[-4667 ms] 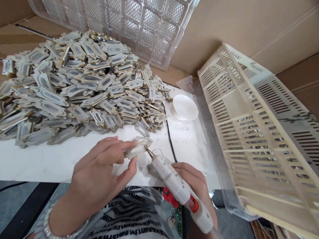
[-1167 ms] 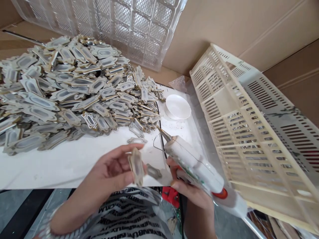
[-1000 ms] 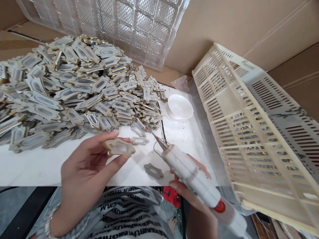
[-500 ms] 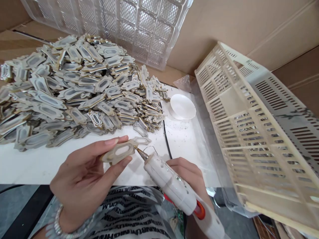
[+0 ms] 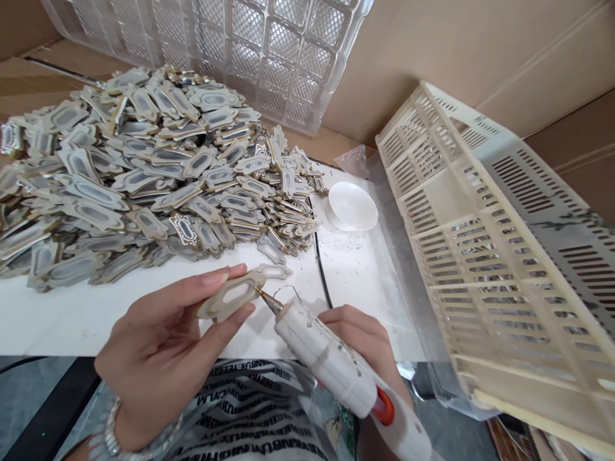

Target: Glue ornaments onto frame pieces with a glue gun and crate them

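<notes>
My left hand (image 5: 163,352) pinches a small beige frame-shaped piece (image 5: 230,298) between thumb and fingers, just above the white table (image 5: 96,314). My right hand (image 5: 365,339) grips a white glue gun (image 5: 336,365) with an orange trigger. Its metal tip touches the right end of the held piece. Another flat piece (image 5: 275,271) lies on the table just beyond the held one.
A big heap of the same pieces (image 5: 134,173) covers the table's far left. A small white dish (image 5: 353,206) stands at the back right, a black cable (image 5: 321,272) runs past it. A cream slotted crate (image 5: 500,256) leans on the right. A clear plastic tray (image 5: 230,51) stands against cardboard behind.
My left hand turned the piece flat and brought it down. The glue gun swung in from the right until its tip met the piece's right end.
</notes>
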`<state>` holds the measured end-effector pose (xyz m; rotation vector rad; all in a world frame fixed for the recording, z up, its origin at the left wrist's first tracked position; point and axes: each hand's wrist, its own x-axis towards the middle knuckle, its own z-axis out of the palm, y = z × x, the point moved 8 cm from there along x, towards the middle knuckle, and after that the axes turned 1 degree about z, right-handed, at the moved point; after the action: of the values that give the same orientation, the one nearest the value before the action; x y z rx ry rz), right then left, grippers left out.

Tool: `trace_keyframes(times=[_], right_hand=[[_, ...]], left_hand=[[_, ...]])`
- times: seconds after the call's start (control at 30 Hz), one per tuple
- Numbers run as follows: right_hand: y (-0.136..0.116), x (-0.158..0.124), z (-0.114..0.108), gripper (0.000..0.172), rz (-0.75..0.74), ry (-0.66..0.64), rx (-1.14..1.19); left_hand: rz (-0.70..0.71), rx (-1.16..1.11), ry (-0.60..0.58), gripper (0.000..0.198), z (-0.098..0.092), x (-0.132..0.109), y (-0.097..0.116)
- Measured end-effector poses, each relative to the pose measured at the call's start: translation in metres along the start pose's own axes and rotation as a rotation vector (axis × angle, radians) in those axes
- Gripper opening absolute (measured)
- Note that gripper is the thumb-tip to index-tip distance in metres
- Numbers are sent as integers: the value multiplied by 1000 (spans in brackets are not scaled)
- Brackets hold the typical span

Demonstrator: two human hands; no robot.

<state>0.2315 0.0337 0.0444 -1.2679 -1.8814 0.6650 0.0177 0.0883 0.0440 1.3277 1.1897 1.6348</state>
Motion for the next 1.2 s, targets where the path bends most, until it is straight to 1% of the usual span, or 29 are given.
trace_keyframes(times=[0.2,0.3,0.4,0.6,0.8,0.9,1.0,1.1,1.2], right_hand=[[1,2,-1,18,-29,19,26],[0,2,-1,17,-28,16,33],[1,1,0,22,-7,4,33],[4,-1,1,36,41,22,38],[10,-5,2,41,86,16,43],[10,-5,1,41,82,15,37],[10,-5,0,38,76,30,51],[15,-7,-1,33,95,56,65],[27,-14,-6,22,180,135,27]], left_hand=[[7,-2,-14,46,-1,-2,-1],[7,-4,-6,44,-2,-2,-2],[-3,-2,4,42,-2,-2,-3],[-13,38,-26,49,-2,-3,-4],[-71,-20,-59,45,4,-4,-7],[-88,-46,-60,41,4,-3,-8],[-100,-49,-41,40,0,-1,-8],[-120,-76,-81,37,2,1,-5],[-146,-44,-81,31,0,2,-3]])
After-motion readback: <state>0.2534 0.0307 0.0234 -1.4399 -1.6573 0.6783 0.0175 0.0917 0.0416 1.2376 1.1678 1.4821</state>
